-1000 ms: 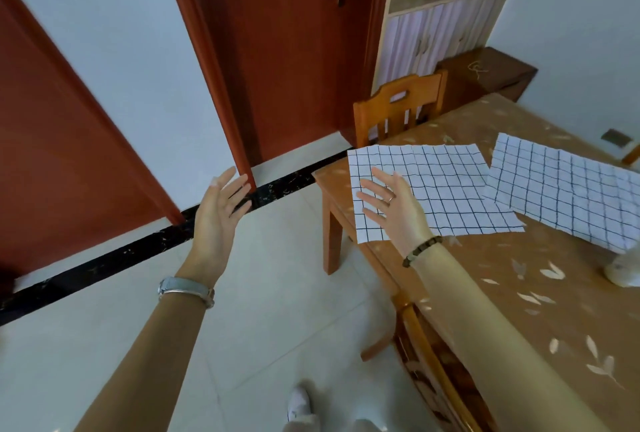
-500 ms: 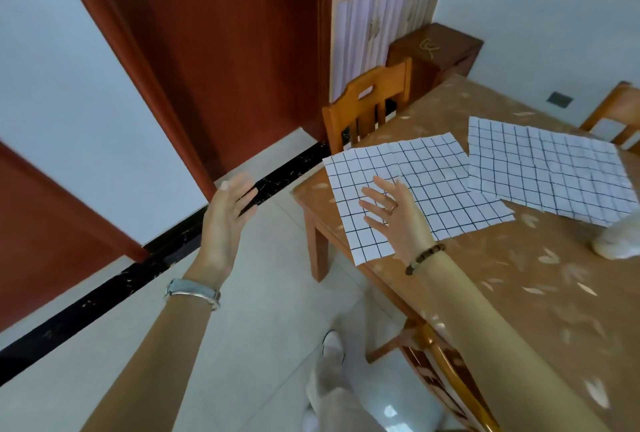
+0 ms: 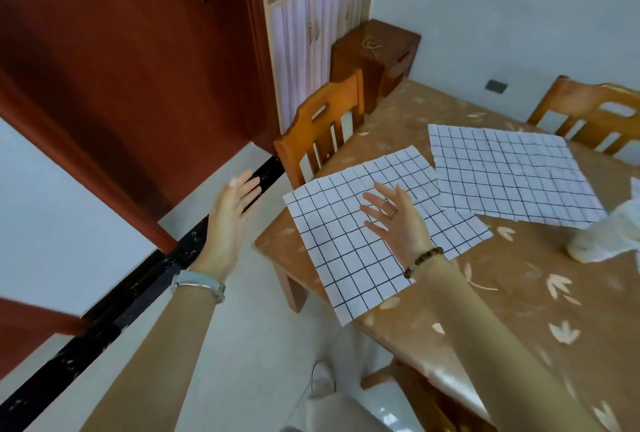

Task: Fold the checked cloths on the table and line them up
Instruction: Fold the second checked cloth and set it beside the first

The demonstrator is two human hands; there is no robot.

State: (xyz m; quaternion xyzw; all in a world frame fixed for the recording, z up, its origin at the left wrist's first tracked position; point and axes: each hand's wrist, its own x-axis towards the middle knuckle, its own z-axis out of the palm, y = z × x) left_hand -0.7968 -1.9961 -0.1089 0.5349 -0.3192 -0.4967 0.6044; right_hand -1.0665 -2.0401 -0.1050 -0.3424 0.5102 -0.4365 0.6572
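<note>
Head view: my right hand is spreading flat over the near cloth, 1 of 2.
I am gripping nothing with it, and I cannot tell whether the palm is touching. This cloth is lying unfolded on the tabletop corner, running diagonally away to my right, with the far cloth touching its far edge. My left hand is hovering wide and empty, off the tabletop to the cloth's left, so I judge the right nearer.
</note>
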